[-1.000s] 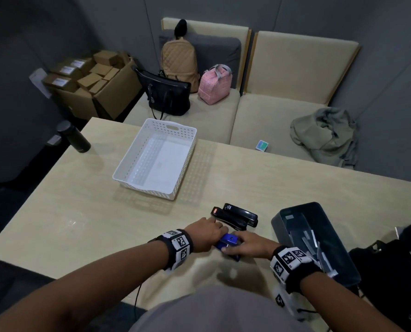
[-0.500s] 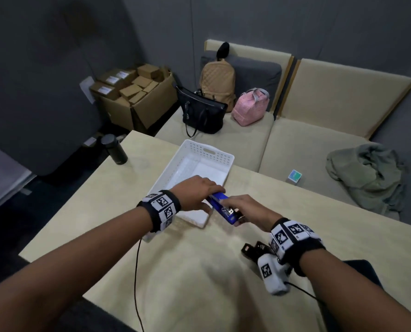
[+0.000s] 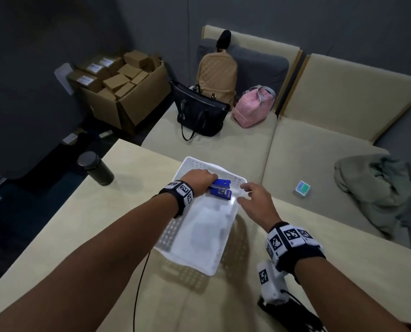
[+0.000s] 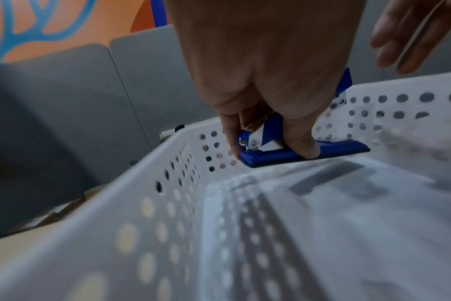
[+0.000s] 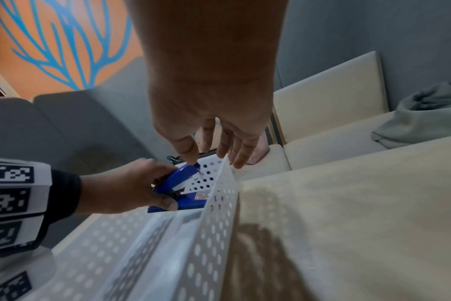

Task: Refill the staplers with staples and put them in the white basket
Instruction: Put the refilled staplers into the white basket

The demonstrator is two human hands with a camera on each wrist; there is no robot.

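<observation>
A blue stapler (image 3: 221,190) (image 4: 307,151) (image 5: 179,189) hangs low inside the far end of the white perforated basket (image 3: 175,232) (image 4: 152,195) (image 5: 214,230), its top half raised. My left hand (image 3: 200,180) (image 4: 268,130) (image 5: 131,189) grips it at the hinge end between thumb and fingers. My right hand (image 3: 252,200) (image 5: 214,150) hovers with relaxed, spread fingers over the basket's right rim, holding nothing. Whether the stapler's base touches the basket floor is unclear.
The basket sits on a pale wooden table (image 3: 55,248). A dark bottle (image 3: 95,167) stands at the table's far left edge. Behind it is a beige sofa with bags (image 3: 199,111), a small card box (image 3: 302,188) and a grey-green garment (image 3: 377,188). Cardboard boxes (image 3: 120,85) sit on the floor.
Both hands carried the blue stapler from the near table edge forward to the basket. My right hand has let go of it, and my left hand has lowered it into the basket.
</observation>
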